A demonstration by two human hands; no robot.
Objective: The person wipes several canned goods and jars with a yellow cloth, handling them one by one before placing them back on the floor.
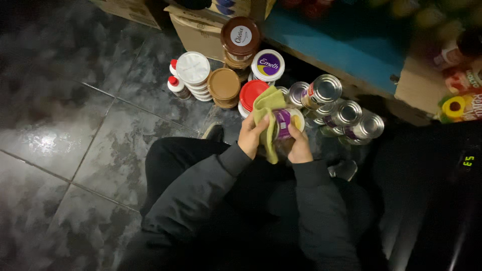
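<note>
I am crouched on a dark tiled floor. My left hand (249,136) presses a yellow-green cloth (266,113) against a small tub with a purple label (285,123). My right hand (299,148) grips that tub from below and from the right. The cloth drapes over the tub's left side and hangs down between my hands. Both sleeves are dark grey.
Stacked tubs stand ahead: white lids (193,69), brown lids (224,84), a red lid (251,93), a purple-and-white lid (267,65), a tall brown jar (240,37). Metal cans (346,116) lie piled on the right. A blue shelf edge (341,50) and cardboard boxes (198,32) stand behind.
</note>
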